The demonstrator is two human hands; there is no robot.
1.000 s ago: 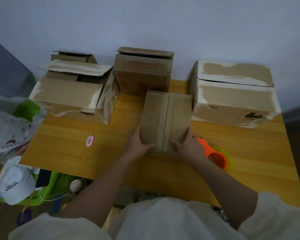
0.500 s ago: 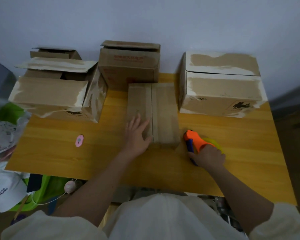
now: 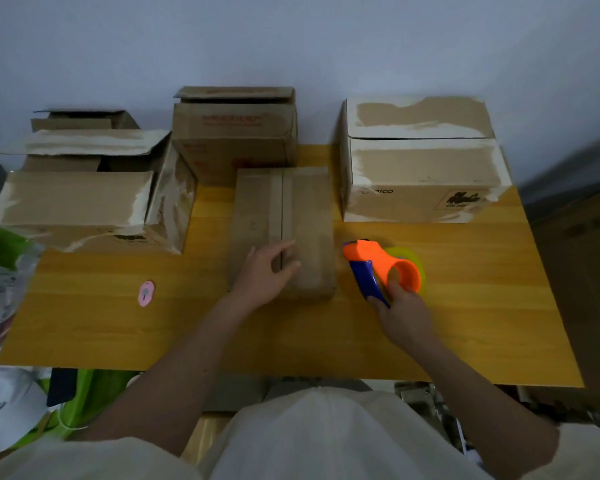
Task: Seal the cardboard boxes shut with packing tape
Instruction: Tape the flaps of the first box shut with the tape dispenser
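Note:
A small brown cardboard box [image 3: 309, 216] lies flat in the middle of the wooden table [image 3: 118, 327], its two top flaps closed along a centre seam. My left hand [image 3: 265, 275] rests flat on the near end of its lid, fingers across the seam. To the right, an orange and blue tape dispenser [image 3: 378, 268] with a yellowish tape roll sits on the table. My right hand [image 3: 402, 310] grips its blue handle from the near side.
Three bigger boxes stand at the back: one with open flaps on the left [image 3: 94, 202], a closed one behind the small box [image 3: 236, 140], a white-edged one on the right [image 3: 420, 168]. A small pink tag [image 3: 146, 293] lies near the left.
My right hand left the small box, moved right and took hold of the tape dispenser. My left hand slid toward the box's centre seam.

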